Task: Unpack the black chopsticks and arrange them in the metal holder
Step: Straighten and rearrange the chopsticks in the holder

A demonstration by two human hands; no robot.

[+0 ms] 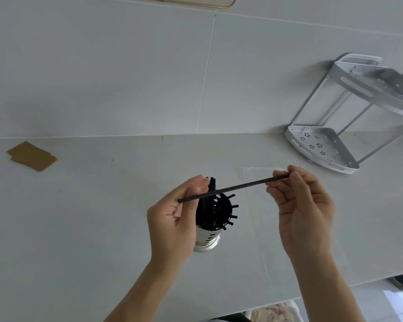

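White counter, tiled wall behind. Brown cards far left, silver corner rack back right, clear empty wrapper lying flat under the right hand. Metal holder centre, perforated, upright, full of black chopsticks fanned out. Left hand just in front of holder, partly blocking it, fingers curled around one end of a single chopstick. Right hand pinches the other end. Stick thin, matte black, crossing above holder.

No legible text or labels anywhere.
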